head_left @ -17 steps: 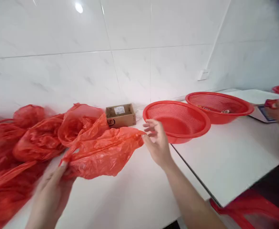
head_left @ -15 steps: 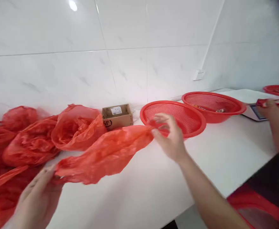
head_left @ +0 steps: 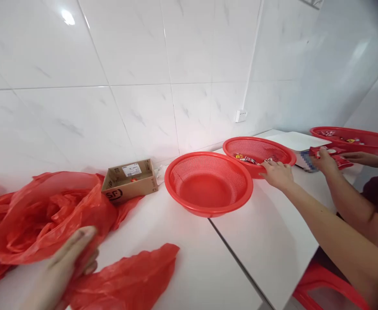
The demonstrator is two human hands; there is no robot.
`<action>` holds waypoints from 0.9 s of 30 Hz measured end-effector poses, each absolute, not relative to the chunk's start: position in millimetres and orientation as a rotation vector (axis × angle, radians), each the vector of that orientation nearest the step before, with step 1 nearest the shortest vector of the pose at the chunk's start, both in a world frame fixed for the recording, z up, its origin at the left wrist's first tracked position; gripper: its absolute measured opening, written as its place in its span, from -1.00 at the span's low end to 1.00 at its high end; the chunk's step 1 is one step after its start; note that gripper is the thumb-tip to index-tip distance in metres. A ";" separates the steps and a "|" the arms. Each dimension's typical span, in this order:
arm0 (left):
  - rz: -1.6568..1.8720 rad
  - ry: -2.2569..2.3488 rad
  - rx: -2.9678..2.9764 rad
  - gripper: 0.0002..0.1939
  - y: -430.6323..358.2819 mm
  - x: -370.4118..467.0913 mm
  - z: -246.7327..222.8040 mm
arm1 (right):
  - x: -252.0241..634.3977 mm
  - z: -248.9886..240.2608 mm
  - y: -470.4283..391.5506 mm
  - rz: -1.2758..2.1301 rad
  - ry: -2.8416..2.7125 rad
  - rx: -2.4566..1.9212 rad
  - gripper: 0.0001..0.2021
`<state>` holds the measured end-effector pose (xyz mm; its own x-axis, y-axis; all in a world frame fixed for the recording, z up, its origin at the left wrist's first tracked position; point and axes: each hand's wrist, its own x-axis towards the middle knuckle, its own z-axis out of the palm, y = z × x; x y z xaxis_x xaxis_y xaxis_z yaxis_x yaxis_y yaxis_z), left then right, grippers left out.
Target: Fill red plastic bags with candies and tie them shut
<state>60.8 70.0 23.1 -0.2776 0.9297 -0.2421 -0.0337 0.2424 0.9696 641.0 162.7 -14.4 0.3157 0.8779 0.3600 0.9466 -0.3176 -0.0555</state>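
My left hand [head_left: 69, 262] is closed on a crumpled red plastic bag [head_left: 127, 280], which hangs out to the right over the white table. On the right, my right hand [head_left: 277, 175] is at the near rim of a red mesh basket [head_left: 260, 146] holding small wrapped pieces. Its fingers lie over the rim and the thumb is low on the outside. Between my hands stands an empty red mesh basket [head_left: 208, 189]. Beside my left hand lies a heap of red plastic bags [head_left: 47, 215], partly bunched inside one open bag.
A cardboard box [head_left: 129, 181] stands by the wall. At the right, a co-worker's hands [head_left: 326, 162] hold red packets [head_left: 340, 159] near a scale [head_left: 307, 161]. Beyond is another red basket [head_left: 353, 137]. A seam [head_left: 234, 254] runs between tables; a red stool [head_left: 324, 280] stands below.
My right hand has let go of the bag's end and moved right to the basket with wrapped pieces. My left hand keeps the bag, now hanging lower. The view has turned right.
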 end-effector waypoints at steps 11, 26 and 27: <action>0.587 1.177 1.165 -0.26 141.1 177.6 -3.4 | 640.0 33.0 166.1 -0.612 -1.758 -2.077 -0.64; 0.343 0.930 1.394 -0.51 123.8 218.6 -16.0 | 472.5 115.1 46.3 -0.591 -2.136 -1.233 -0.76; 0.348 0.975 1.414 -0.54 115.7 203.5 -12.8 | 458.0 116.5 35.0 -0.541 -2.167 -1.179 -0.75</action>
<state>203.5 115.7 -12.8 0.5884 0.7250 -0.3580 0.3348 0.1847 0.9240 458.0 35.0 116.5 -0.4201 0.6040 0.6773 0.8513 0.5207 0.0637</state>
